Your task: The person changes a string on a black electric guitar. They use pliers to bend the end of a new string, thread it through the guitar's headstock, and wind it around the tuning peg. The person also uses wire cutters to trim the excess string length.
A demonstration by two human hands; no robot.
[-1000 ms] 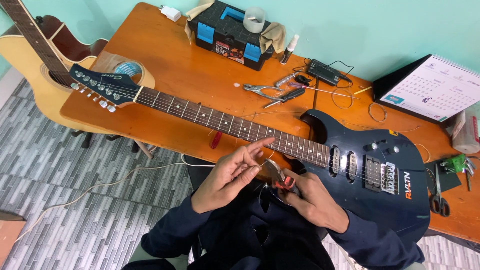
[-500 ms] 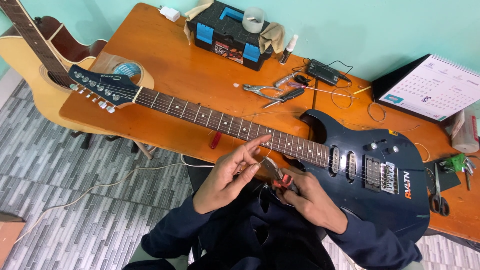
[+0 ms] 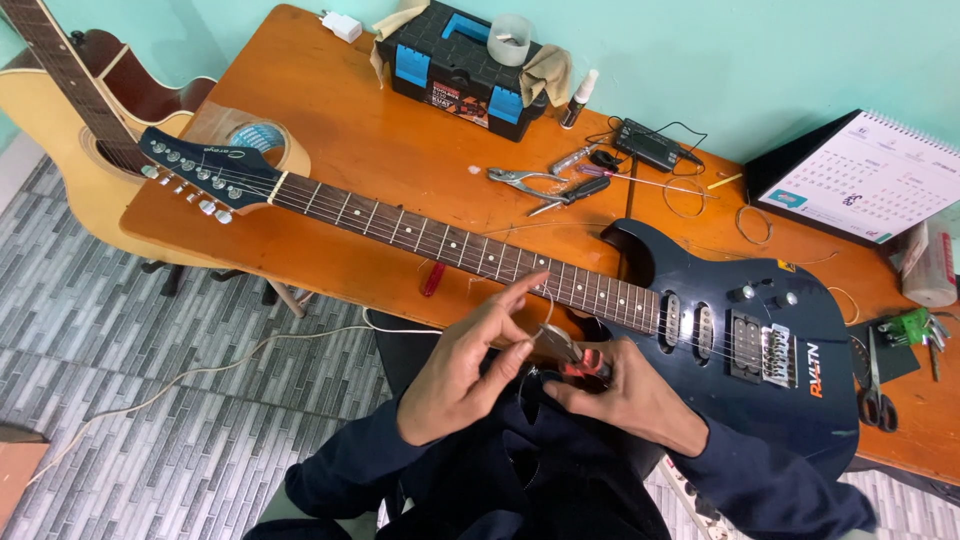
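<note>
A dark blue electric guitar [image 3: 770, 330] lies across the orange table [image 3: 380, 160], its neck [image 3: 430, 240] pointing left to the headstock [image 3: 200, 170]. In front of the guitar's lower edge my right hand [image 3: 630, 395] grips small red-handled pliers [image 3: 575, 355]. My left hand [image 3: 470, 365] pinches a thin guitar string [image 3: 535, 315] right at the pliers' jaws, index finger stretched toward the neck. Both hands meet close together above my lap.
A black and blue toolbox [image 3: 465, 65] stands at the back of the table. Pliers [image 3: 525, 180], a tuner [image 3: 650, 145], wire coils [image 3: 755, 222], a desk calendar [image 3: 865, 180], scissors [image 3: 878, 385] and hex keys [image 3: 920, 325] lie around. An acoustic guitar [image 3: 70, 130] leans at left.
Both hands have shifted slightly to the right and up toward the guitar's lower edge, still together on the string and pliers.
</note>
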